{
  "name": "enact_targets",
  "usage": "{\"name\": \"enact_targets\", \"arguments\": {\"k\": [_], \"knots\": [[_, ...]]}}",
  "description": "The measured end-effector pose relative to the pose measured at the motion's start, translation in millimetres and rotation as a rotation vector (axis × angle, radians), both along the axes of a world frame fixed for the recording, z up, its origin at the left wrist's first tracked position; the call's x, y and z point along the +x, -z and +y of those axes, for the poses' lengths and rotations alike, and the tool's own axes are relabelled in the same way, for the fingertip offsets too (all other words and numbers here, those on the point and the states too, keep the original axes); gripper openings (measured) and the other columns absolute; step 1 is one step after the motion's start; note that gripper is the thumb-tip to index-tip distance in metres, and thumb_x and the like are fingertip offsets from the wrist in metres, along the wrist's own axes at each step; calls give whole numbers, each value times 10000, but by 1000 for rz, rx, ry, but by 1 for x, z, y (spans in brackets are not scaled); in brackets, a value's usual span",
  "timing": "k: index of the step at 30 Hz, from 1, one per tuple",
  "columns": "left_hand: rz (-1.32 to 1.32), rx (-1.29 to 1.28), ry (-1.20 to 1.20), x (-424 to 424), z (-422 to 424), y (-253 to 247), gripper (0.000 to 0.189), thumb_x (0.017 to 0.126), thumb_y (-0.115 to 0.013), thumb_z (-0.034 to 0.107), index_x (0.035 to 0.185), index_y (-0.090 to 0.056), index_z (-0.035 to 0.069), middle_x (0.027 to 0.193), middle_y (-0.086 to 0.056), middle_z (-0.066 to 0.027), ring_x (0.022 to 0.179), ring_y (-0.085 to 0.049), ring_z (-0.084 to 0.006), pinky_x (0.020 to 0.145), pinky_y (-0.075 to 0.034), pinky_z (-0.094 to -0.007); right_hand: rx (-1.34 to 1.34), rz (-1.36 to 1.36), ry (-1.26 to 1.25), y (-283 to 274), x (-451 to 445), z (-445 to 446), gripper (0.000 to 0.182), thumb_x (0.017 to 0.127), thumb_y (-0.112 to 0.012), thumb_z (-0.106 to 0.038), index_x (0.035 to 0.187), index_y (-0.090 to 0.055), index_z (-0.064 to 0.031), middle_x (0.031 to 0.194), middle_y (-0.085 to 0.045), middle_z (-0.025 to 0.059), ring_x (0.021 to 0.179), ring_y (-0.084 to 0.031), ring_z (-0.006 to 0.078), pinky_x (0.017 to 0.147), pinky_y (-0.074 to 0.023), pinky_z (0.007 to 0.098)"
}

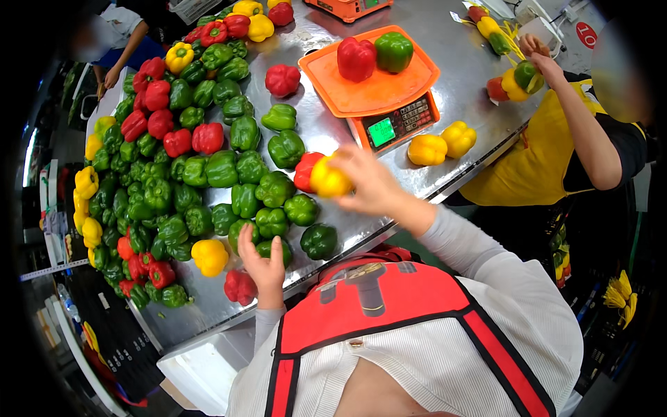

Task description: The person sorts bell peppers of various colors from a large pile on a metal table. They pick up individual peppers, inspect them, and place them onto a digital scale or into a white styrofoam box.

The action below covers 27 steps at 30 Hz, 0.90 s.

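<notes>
My right hand [372, 182] grips a yellow bell pepper [330, 177], held in front of a red bell pepper [307, 171]. Fingers spread, my left hand [264, 263] is over several green bell peppers [272, 222] near the table's front edge. Close beside it are a yellow bell pepper [209, 257] and a red one [240, 287]. Beyond my right hand, an orange digital scale [424, 83] carries a red bell pepper [356, 59] and a green one [394, 51] on its tray. Its display is lit green. Two yellow bell peppers [443, 143] lie right of the scale.
A large heap of mixed bell peppers [156, 193] covers the left of the metal table [198, 310]. At right, a co-worker's hands [539, 52] are at netted pepper packs [516, 83]. Another person [120, 36] stands far left. A second orange scale [349, 8] sits at the back.
</notes>
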State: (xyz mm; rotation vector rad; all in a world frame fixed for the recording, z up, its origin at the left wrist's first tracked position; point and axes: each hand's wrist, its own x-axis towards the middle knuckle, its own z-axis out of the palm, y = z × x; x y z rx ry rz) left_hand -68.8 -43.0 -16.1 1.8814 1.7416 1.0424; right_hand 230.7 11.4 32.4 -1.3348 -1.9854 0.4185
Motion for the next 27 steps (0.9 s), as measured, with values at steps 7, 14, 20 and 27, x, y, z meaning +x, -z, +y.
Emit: {"name": "enact_targets", "arguments": {"k": [7, 14, 20, 27], "knots": [[92, -2, 332, 58, 8, 0, 646, 757, -777, 216, 1317, -519, 24, 1398, -483, -191, 1323, -416, -403, 1100, -332, -485, -64, 80, 33, 18, 13, -16, 570, 679, -830, -241, 1178, -610, -73, 1222, -590, 149, 1138, -570, 340, 970, -467, 439], [155, -34, 429, 70, 11, 2, 614, 757, -771, 208, 1296, -540, 23, 1399, -477, -189, 1326, -410, -405, 1102, -333, -487, -26, -277, 821, 45, 226, -39, 737, 681, -807, -164, 1355, -515, -103, 1388, -485, 183, 1279, -480, 344, 1056, -413, 419], [135, -41, 420, 69, 11, 1, 614, 750, -773, 184, 1287, -531, 8, 1383, -486, -200, 1310, -423, -408, 1088, -346, -485, -179, 18, 744, 81, 256, -44, 884, 650, -841, -206, 1430, -440, -93, 1378, -460, 187, 1271, -472, 360, 1090, -387, 414], [106, -27, 367, 63, 4, 1, 594, 761, -763, 180, 1282, -536, 7, 1364, -501, -201, 1294, -437, -410, 1079, -358, -482, 176, 374, 734, 10, 201, 12, 851, 661, -854, -179, 1403, -453, -67, 1295, -500, 153, 1201, -528, 316, 1017, -459, 392]]}}
